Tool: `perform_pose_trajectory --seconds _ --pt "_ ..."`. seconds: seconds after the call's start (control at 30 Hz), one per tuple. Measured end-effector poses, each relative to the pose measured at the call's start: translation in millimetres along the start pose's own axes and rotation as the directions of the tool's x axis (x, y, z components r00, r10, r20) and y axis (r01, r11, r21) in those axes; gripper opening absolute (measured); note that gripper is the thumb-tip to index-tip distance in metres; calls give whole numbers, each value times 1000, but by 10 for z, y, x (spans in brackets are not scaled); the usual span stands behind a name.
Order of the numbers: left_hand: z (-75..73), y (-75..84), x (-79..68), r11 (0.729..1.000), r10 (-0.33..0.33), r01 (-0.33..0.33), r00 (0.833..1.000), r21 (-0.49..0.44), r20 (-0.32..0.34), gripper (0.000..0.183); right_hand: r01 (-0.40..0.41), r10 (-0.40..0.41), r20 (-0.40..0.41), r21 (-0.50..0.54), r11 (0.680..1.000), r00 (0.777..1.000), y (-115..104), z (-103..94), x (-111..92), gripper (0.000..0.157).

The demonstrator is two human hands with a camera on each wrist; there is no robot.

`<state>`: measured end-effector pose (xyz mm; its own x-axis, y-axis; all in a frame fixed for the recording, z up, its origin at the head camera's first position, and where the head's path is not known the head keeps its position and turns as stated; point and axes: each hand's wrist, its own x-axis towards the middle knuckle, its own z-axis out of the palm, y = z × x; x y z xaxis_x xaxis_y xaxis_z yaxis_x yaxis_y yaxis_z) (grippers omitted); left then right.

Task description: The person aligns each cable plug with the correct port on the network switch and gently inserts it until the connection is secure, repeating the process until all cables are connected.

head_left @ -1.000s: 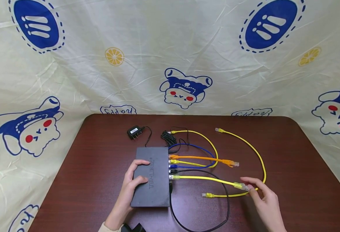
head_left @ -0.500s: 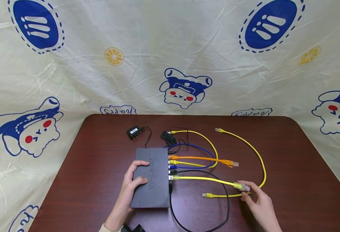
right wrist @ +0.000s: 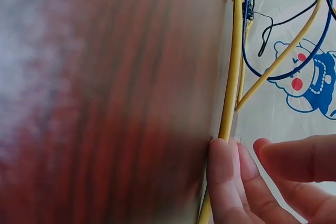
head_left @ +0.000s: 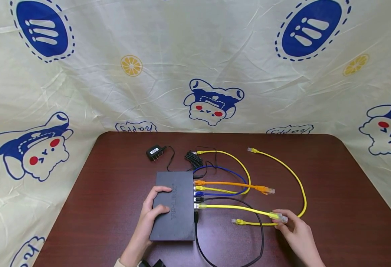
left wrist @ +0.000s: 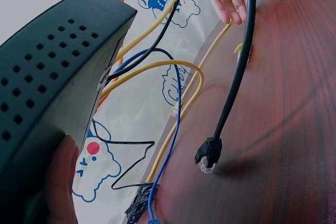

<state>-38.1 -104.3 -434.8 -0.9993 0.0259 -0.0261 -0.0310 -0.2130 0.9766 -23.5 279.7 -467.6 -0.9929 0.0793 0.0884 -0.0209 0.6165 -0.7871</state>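
Note:
My left hand [head_left: 150, 215] grips the left side of a dark TP-LINK network switch [head_left: 182, 226], thumb and a finger on its top; the vented underside [left wrist: 63, 56] shows in the left wrist view. Yellow, orange, blue and black network cables are plugged in along its right side. At the right, my right hand [head_left: 297, 233] pinches a loose yellow network cable [head_left: 257, 224] near its lower stretch; in the right wrist view fingertips lie on that cable [right wrist: 233, 77]. Just above the hand hangs the clear-booted plug [head_left: 279, 217] of the thick yellow cable from the switch.
A black power adapter [head_left: 154, 152] lies at the back left, with its bundled cord [head_left: 194, 159] behind the switch. The black cable [head_left: 263, 233] loops in front, its free plug [left wrist: 209, 153] dangling. The orange cable's plug [head_left: 265, 190] points right. A printed cloth hangs behind the table [head_left: 349, 207].
My right hand has left the thick yellow cable's plug, moved slightly left and taken the loose yellow cable, whose near plug has risen a little. The switch has shifted slightly toward me.

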Motion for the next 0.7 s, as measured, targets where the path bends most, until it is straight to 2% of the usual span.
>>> perform_pose_trajectory --seconds 0.17,0.33,0.43,0.57,0.7 --pt "-4 -8 -5 1000 0 0 1000 3 0 47 1 -3 -34 -49 999 999 -43 -19 26 30" --pt "4 -10 -12 1000 -6 6 1000 -5 3 47 47 -53 -111 -56 997 992 -36 -26 39 31" --pt "8 -9 -15 1000 -15 15 1000 -13 5 47 111 -118 -164 -54 992 979 -31 -23 49 35" --pt "15 -4 -16 1000 -11 11 1000 -5 1 47 201 -209 -226 -57 978 952 -50 -30 76 38" --pt "15 -8 -14 1000 -6 6 1000 4 -2 47 235 -243 -266 -60 970 933 -98 -63 108 38"
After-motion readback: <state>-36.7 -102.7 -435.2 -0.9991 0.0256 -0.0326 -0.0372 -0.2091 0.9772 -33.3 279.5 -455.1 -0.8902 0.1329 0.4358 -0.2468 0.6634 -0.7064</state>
